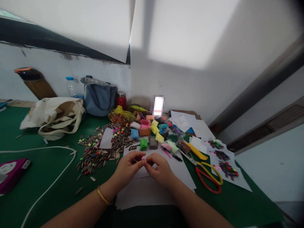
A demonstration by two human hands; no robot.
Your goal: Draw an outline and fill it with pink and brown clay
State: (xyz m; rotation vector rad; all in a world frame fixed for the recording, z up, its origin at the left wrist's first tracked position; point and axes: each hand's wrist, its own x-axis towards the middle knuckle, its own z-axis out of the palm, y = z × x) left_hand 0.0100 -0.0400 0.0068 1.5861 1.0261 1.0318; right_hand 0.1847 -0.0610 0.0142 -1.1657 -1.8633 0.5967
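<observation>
Pink lump (pixel 143 158), one: my fingers (pixel 139 164) mostly hid it. Purple box (pixel 16 172), one: the left edge cut it off. White cable (pixel 57 147), one: ran out of view left and below. Bright screen (pixel 158 106), one: was blurred beyond my reading.

One left hand (pixel 130 164), one right hand (pixel 159 167) and one pink lump (pixel 143 158) are counted. One pair of scissors (pixel 195 162), one cutter (pixel 196 151), one bracelet (pixel 101 197), one clear bottle (pixel 72 87), two flasks (pixel 40 84) and two cloth bags (pixel 101 101) are seen. Three clusters (pixel 222 155) are shown; loose seeds (pixel 118 145) cannot be counted.

The lump (pixel 143 158) is pink, the tabletop (pixel 61 199) green.
</observation>
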